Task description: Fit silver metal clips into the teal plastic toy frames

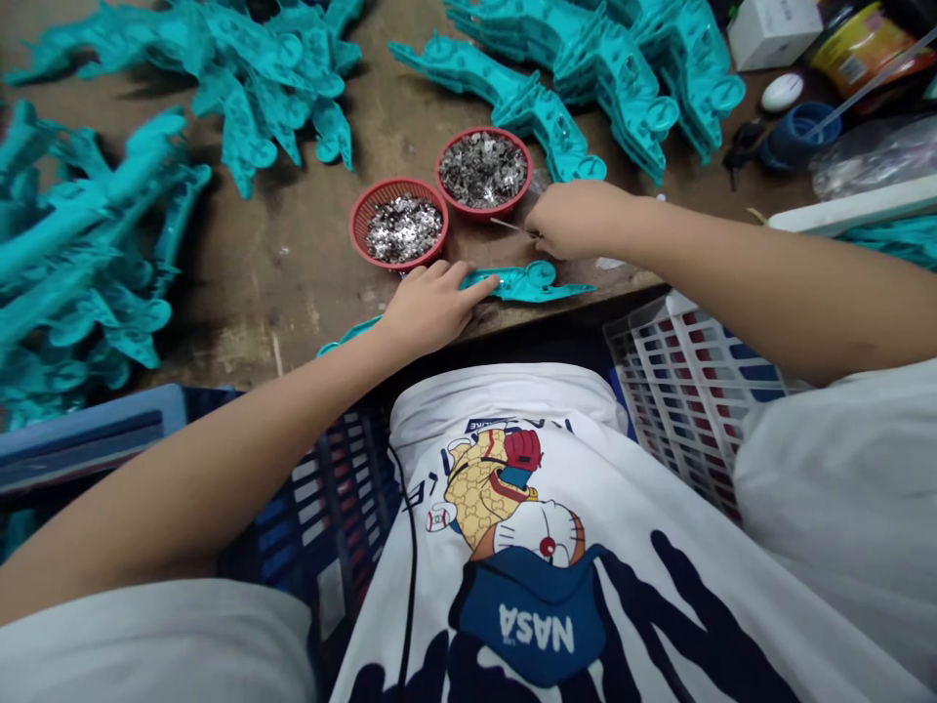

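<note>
In the head view, a long turquoise plastic part (521,284) lies along the front edge of the table. My left hand (433,305) rests over its middle, the fingers steadying it against the tabletop and the index finger stretched along it. My right hand (572,221) is closed around a thin metal tool (512,227), whose tip points left, just below a round red basket (484,210) full of small metal pieces (483,170). Beside that, a second red basket (360,234) holds shinier metal pieces (405,230), close above my left fingers.
Piles of similar turquoise parts lie at the left (88,225), back left (256,68) and back right (607,68). On the right are a white box (774,31) and a blue cup (797,137). Below the table edge stand a white crate (677,381) and a dark blue crate (329,488).
</note>
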`<state>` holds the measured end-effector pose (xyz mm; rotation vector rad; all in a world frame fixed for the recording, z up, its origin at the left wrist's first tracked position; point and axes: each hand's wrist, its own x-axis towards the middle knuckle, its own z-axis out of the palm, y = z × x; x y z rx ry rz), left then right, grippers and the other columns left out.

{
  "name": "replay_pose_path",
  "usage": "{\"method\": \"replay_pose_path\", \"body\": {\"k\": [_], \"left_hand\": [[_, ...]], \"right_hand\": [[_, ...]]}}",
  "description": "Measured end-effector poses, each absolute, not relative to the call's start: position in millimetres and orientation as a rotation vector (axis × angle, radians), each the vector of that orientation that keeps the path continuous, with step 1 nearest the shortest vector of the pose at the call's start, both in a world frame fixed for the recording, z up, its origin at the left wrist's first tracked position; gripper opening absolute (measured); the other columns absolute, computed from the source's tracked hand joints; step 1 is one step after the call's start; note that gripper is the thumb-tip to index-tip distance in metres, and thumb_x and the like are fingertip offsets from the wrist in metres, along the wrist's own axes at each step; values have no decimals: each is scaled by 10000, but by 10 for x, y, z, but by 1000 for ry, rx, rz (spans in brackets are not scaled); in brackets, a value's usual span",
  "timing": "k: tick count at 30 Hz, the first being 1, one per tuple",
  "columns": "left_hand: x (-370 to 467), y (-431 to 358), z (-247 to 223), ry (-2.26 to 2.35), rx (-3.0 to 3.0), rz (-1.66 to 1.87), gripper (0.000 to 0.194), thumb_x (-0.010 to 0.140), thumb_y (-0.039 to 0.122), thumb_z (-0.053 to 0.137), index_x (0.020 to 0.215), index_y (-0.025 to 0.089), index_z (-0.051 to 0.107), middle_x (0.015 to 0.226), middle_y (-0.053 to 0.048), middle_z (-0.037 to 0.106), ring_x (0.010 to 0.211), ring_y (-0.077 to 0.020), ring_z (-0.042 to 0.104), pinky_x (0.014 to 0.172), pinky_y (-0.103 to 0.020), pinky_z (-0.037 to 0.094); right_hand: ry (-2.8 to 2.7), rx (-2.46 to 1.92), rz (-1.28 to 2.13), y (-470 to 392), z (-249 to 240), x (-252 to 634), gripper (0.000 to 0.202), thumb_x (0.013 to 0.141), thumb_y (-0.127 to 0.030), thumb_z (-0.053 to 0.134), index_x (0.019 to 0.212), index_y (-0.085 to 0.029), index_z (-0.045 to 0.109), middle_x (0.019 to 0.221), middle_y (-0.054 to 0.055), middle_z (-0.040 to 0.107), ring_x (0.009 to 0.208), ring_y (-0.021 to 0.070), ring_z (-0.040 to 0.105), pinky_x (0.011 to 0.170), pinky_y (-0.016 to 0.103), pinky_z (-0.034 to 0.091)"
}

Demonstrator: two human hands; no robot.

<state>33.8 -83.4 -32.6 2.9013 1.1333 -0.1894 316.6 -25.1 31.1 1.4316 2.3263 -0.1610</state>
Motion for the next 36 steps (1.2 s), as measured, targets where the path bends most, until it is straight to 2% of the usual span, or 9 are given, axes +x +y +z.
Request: {"method": "replay_pose_path", "body": {"k": [3,8,10,14,17,24,29,32,36], "left_hand": [[342,-821,-309,1149,2874,-170,696,1225,222,563,1905,295,697,1771,-229,798,1480,-461,821,1214,-633,692],[274,-771,-318,1192,2766,-118,587,1194,254,590,1727,86,775,1685,-277,857,1520,-460,855,1307,-600,695],[248,-761,-325,1153,2767,-107,543,1193,255,573,1648,93,823,1774,-269,815,1586,-462,834,1347,-607,681],[231,-761,-338,1186,2758,-84,590,1184,267,592,1708,86,794,1677,-278,868,1508,-472,874,1282,-619,710],[228,-758,-355,1132,2779,-37,613,1182,254,584,1737,112,803,1739,-267,840,1533,-470,861,1294,-636,701],[199,-708,-432,1091,2823,0,601,1190,250,580,1710,111,845,1699,-231,868,1519,-447,849,1326,-607,682],[295,-768,-396,1138,2827,-88,549,1175,232,619,1652,137,873,1705,-218,867,1513,-451,851,1254,-604,703],[348,-862,-131,1142,2827,-107,481,1198,265,622,1571,134,895,1593,-192,920,1418,-444,897,1150,-596,726],[213,-1009,606,1243,2951,471,462,1291,408,553,1603,289,872,1636,-91,905,1510,-402,866,1220,-621,690]], "right_hand": [[2343,1454,-118,-251,221,3149,430,1186,-247,692,1503,-87,934,1517,285,883,1341,477,856,1029,498,628],[2673,1238,-214,-270,82,3186,471,1267,-404,618,1526,-174,937,1537,182,891,1447,412,789,1167,496,597],[2713,1153,-237,-311,47,3187,487,1281,-468,644,1548,-174,927,1521,172,890,1480,417,772,1214,521,586],[2710,1078,-229,-399,-51,3148,559,1253,-620,759,1531,-163,924,1480,172,888,1498,463,747,1285,612,563],[2717,1049,-161,-459,-85,3100,637,1232,-690,793,1547,-148,903,1500,193,875,1499,489,730,1291,643,560],[2562,1084,-251,-575,91,2957,655,1212,-519,863,1660,-45,812,1662,298,798,1567,513,745,1280,556,593],[2548,1100,-327,-583,96,2855,560,1170,-380,857,1579,1,836,1593,316,832,1508,483,796,1239,495,598],[2575,1125,-445,-568,214,2872,447,1080,-313,896,1431,-38,877,1457,276,888,1357,428,850,1097,423,614],[2645,1340,-602,-375,604,3229,474,1002,-393,951,1407,-157,880,1338,174,912,1187,401,857,982,412,621]]}}
